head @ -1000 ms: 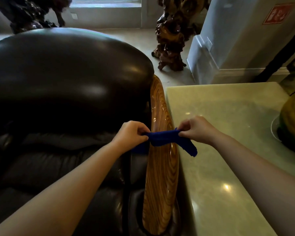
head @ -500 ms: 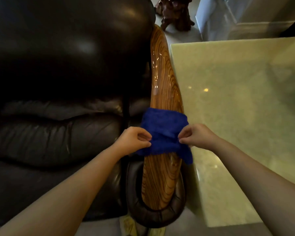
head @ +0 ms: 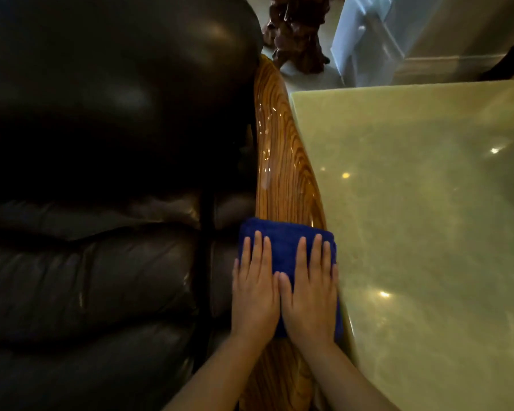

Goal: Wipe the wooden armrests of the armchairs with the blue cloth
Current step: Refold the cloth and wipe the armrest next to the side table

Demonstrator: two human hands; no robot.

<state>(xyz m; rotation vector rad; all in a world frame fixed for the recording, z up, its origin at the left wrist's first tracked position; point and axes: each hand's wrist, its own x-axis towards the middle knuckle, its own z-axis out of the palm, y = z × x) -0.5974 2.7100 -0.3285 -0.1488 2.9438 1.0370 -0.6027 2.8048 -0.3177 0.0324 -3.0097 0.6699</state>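
The blue cloth point(head: 285, 241) lies folded across the glossy wooden armrest point(head: 279, 173) of the dark leather armchair point(head: 101, 143), just beside the pale stone table point(head: 428, 203). The left hand point(head: 254, 292) and right hand point(head: 309, 295) press it flat side by side, fingers extended, gripping nothing. The cloth looks soft and light (likely to bunch on slick lacquer), so flat-palm pressure probably suits it better than pinching.

Left hand point(head: 255, 295) and right hand point(head: 309, 295) lie flat, palms down (thumbs touching)
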